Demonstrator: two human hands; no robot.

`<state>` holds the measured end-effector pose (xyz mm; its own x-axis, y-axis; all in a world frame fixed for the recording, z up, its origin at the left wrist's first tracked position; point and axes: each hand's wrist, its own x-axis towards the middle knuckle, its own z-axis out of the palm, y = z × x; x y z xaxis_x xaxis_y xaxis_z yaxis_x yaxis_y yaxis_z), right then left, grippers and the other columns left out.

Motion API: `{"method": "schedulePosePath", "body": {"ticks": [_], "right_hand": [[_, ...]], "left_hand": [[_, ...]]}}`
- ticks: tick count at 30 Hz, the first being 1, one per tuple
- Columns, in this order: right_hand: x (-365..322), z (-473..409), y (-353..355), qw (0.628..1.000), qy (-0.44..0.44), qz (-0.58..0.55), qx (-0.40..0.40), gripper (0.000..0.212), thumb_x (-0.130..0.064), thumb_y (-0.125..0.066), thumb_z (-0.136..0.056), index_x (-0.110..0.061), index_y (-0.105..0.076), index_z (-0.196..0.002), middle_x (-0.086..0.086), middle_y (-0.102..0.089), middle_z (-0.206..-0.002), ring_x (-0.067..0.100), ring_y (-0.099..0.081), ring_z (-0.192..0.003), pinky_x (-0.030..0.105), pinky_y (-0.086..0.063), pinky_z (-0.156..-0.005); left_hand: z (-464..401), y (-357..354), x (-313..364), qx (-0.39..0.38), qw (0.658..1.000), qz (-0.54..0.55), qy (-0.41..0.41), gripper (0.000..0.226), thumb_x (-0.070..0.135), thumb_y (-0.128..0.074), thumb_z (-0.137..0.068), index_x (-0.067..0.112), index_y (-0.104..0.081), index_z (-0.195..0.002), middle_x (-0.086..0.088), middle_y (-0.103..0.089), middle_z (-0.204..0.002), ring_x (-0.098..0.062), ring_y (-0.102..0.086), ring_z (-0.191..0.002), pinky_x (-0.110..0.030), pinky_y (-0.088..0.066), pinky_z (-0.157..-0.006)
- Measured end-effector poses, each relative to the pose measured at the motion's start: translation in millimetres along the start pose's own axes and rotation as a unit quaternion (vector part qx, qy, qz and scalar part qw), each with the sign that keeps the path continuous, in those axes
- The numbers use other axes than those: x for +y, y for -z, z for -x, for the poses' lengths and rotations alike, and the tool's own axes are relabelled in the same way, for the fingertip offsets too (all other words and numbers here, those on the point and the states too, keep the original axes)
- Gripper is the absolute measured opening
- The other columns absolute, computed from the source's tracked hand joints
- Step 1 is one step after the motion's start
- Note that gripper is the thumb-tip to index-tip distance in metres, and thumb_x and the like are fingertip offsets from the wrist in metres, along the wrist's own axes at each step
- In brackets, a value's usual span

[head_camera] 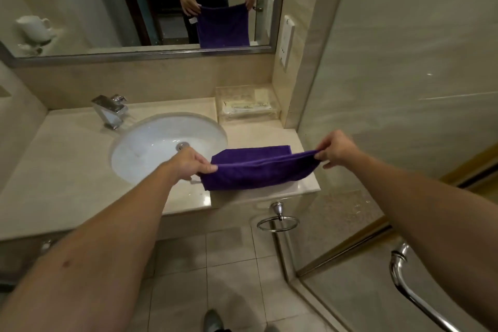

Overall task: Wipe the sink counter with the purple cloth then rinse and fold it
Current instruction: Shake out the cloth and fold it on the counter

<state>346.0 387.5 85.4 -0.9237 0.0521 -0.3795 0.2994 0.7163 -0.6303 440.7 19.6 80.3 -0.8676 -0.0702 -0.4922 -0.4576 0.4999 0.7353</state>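
Two hands (192, 163) (335, 149) hold purple cloth (256, 170); sink (167, 143) left, tray (246, 105) behind.

Arms: both yours are bare from hand to past the elbow; no sleeve, watch or ring shows on your left hand (192, 163) or right hand (335, 149).
Left forearm: a small dark mark sits near the lower left of the frame.
Clothing: the mirror (145, 55) at the top reflects a dark, sleeveless-looking garment (details too dim to tell).
Footwear: a grey shoe (213, 321) toe shows at the bottom edge.
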Motion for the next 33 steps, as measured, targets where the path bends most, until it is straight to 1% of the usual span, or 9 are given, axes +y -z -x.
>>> {"method": "schedulePosePath", "body": {"ticks": [2, 6, 10, 13, 18, 21, 26, 30, 33], "right_hand": [[12, 4, -4, 0.999, -0.003, 0.033, -0.013, 0.016, 0.002, -0.081, -0.081, 0.002, -0.075, -0.096, 0.019, -0.071, -0.095, 0.026, -0.071, -0.075, 0.025, -0.057, -0.046], [28, 7, -12, 0.998, 0.006, 0.053, -0.033, 0.018, -0.001, -0.081, -0.083, 0.000, -0.075, -0.100, 0.019, -0.071, -0.101, 0.025, -0.072, -0.080, 0.026, -0.059, -0.054], [32, 7, -18, 0.997, 0.008, 0.067, -0.039, 0.016, -0.002, -0.082, -0.083, -0.002, -0.076, -0.097, 0.020, -0.071, -0.101, 0.025, -0.071, -0.081, 0.026, -0.058, -0.053], [28, 2, -18, 0.997, 0.007, 0.064, -0.048, 0.012, -0.003, -0.080, -0.084, -0.003, -0.075, -0.095, 0.020, -0.072, -0.099, 0.026, -0.071, -0.084, 0.031, -0.060, -0.059], [16, -13, -24, 0.997, -0.001, 0.064, -0.039, 0.016, -0.004, -0.079, -0.086, -0.002, -0.076, -0.101, 0.018, -0.073, -0.097, 0.022, -0.072, -0.082, 0.028, -0.059, -0.052], [14, -23, -29, 0.998, -0.009, 0.059, -0.025, 0.016, -0.003, -0.079, -0.086, -0.001, -0.077, -0.102, 0.019, -0.074, -0.095, 0.021, -0.072, -0.080, 0.029, -0.059, -0.053], [18, -36, -39, 0.998, -0.026, 0.049, -0.015, 0.015, -0.004, -0.078, -0.087, -0.001, -0.076, -0.102, 0.019, -0.074, -0.095, 0.025, -0.073, -0.086, 0.032, -0.060, -0.056], [18, -56, -46, 0.999, -0.032, 0.036, -0.013, 0.016, -0.003, -0.077, -0.087, 0.000, -0.076, -0.103, 0.017, -0.074, -0.091, 0.026, -0.074, -0.085, 0.032, -0.060, -0.056], [16, -74, -51, 0.999, -0.018, 0.028, -0.020, 0.012, -0.003, -0.075, -0.089, 0.000, -0.076, -0.101, 0.016, -0.073, -0.087, 0.029, -0.073, -0.088, 0.039, -0.062, -0.067]], "left_hand": [[8, -13, -15, -0.005, 0.999, 0.006, 0.035, 0.024, 0.026, -0.084, -0.081, 0.006, -0.079, -0.092, -0.008, -0.076, -0.095, -0.023, -0.067, -0.100, -0.035, -0.050, -0.078], [18, -35, -29, 0.034, 0.997, 0.034, 0.053, 0.026, 0.024, -0.084, -0.080, 0.002, -0.078, -0.093, -0.013, -0.075, -0.097, -0.025, -0.067, -0.100, -0.038, -0.050, -0.081], [21, -44, -38, 0.058, 0.996, 0.051, 0.053, 0.027, 0.025, -0.084, -0.081, 0.001, -0.078, -0.093, -0.015, -0.075, -0.097, -0.027, -0.067, -0.096, -0.037, -0.051, -0.079], [16, -40, -40, 0.058, 0.995, 0.059, 0.061, 0.026, 0.026, -0.082, -0.084, 0.002, -0.077, -0.094, -0.015, -0.075, -0.096, -0.030, -0.070, -0.094, -0.038, -0.053, -0.079], [-10, -30, -42, 0.077, 0.994, 0.058, 0.057, 0.025, 0.026, -0.078, -0.087, 0.002, -0.075, -0.093, -0.016, -0.074, -0.097, -0.034, -0.070, -0.096, -0.035, -0.050, -0.073], [-28, -25, -43, 0.071, 0.995, 0.051, 0.047, 0.021, 0.026, -0.077, -0.088, 0.005, -0.076, -0.089, -0.015, -0.074, -0.093, -0.033, -0.070, -0.092, -0.035, -0.050, -0.072], [-52, -18, -47, 0.072, 0.996, 0.042, 0.032, 0.020, 0.026, -0.078, -0.087, 0.007, -0.076, -0.083, -0.012, -0.074, -0.089, -0.027, -0.066, -0.083, -0.030, -0.044, -0.066], [-77, -16, -49, 0.101, 0.994, 0.039, 0.032, 0.018, 0.029, -0.080, -0.085, 0.012, -0.076, -0.083, -0.011, -0.074, -0.093, -0.031, -0.068, -0.091, -0.035, -0.050, -0.081], [-98, -14, -46, 0.117, 0.992, 0.035, 0.033, 0.017, 0.029, -0.079, -0.086, 0.012, -0.077, -0.084, -0.011, -0.074, -0.096, -0.032, -0.068, -0.097, -0.040, -0.053, -0.091]]}}
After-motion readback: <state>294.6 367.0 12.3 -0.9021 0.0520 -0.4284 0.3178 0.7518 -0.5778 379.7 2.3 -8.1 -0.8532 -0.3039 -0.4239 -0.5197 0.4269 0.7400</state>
